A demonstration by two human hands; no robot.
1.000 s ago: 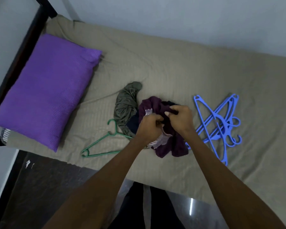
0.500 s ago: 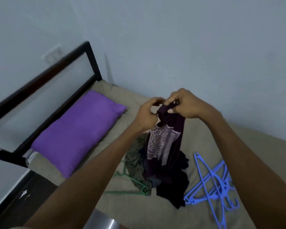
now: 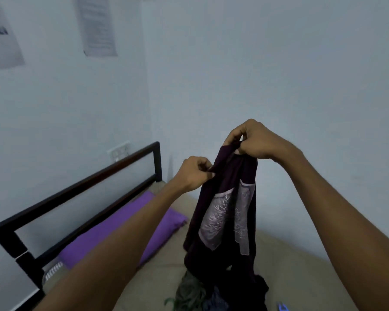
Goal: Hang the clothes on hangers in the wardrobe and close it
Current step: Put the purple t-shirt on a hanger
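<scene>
A dark purple shirt [image 3: 225,191] with a pale printed panel hangs in the air above the bed. My left hand [image 3: 192,173] pinches its upper edge on the left. My right hand [image 3: 253,140] pinches the top of the shirt higher up, on the right. Under the shirt, an olive garment [image 3: 189,292] and darker clothes lie in a heap on the bed. A bit of a green hanger [image 3: 169,301] shows beside the heap, and a tip of a blue hanger [image 3: 283,307] at the bottom edge. No wardrobe is in view.
The bed has a tan sheet [image 3: 301,265], a purple pillow [image 3: 121,230] and a black metal headboard [image 3: 76,198] at the left. Pale walls stand close behind, with papers [image 3: 97,25] stuck up high and a switch plate [image 3: 118,151].
Both hands have lifted the purple shirt from the heap high above the bed. The view has tilted up toward the wall, so the hangers have nearly left the frame.
</scene>
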